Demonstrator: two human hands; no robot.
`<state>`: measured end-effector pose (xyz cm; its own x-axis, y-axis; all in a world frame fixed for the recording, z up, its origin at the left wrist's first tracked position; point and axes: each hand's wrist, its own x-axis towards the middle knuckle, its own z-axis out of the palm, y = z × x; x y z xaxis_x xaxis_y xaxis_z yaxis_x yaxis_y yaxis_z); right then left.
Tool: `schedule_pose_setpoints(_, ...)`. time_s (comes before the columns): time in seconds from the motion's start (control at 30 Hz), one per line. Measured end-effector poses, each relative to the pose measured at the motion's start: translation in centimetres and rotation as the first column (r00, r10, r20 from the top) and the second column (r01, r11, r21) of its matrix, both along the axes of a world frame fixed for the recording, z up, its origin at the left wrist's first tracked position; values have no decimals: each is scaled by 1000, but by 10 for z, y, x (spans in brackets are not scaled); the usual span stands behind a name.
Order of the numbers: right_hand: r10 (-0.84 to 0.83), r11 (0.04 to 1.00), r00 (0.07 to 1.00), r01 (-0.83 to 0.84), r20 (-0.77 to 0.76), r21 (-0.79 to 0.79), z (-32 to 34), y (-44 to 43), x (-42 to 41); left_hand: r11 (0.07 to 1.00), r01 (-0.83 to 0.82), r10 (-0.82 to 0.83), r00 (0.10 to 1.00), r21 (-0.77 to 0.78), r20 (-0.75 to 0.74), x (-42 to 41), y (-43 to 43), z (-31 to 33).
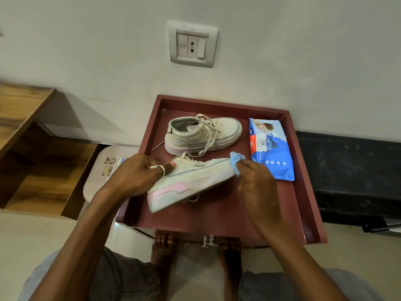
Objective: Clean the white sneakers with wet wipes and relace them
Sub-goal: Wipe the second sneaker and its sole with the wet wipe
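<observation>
My left hand (138,174) grips a white sneaker (191,181) with a pink heel patch, tilted on its side above the maroon table top (217,216). A crumpled blue wet wipe (237,158) is pinched in my right hand (255,181) and presses against the sneaker's toe end. The second white sneaker (202,133) stands upright behind it, its laces hanging loose. A blue pack of wet wipes (271,148) lies at the right side of the table top.
The table top has a raised rim and stands against a white wall with a switch plate (192,44). Wooden steps (32,144) are at the left, a black ledge (351,170) at the right. My bare feet (165,246) rest under the table's front edge.
</observation>
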<state>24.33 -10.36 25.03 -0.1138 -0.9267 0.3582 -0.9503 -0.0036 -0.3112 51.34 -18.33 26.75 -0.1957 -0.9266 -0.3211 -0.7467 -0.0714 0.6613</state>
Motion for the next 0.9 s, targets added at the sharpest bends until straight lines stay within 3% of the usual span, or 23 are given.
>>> schedule_pose_setpoints(0.1,185,977,978,-194,-97,-92,6,22,43,1000,-4,4,1000,7,4,1,-1,0)
schedule_pose_setpoints(0.2,355,927,921,-369,-158,-69,9,38,56,999,10,-9,1000,30,-14,3,-1,-1)
schedule_pose_setpoints(0.4,34,999,998,-34,46,1,2,5,0,1000,-4,5,1000,25,-29,3,-2,-3)
schedule_pose_setpoints(0.5,216,967,974,-224,-74,-119,6,27,44,999,-22,22,1000,24,-12,3,-2,-3)
schedule_pose_setpoints(0.6,369,915,922,-383,-121,-125,7,42,60,999,-28,28,1000,27,8,2,-1,-3)
schedule_pose_setpoints(0.8,26,998,999,-24,37,-66,0,4,0,999,-21,21,1000,24,-1,2,-1,-4)
schedule_pose_setpoints(0.9,103,984,995,-104,-10,-146,4,17,33,1000,-14,14,1000,27,-1,3,-3,-4)
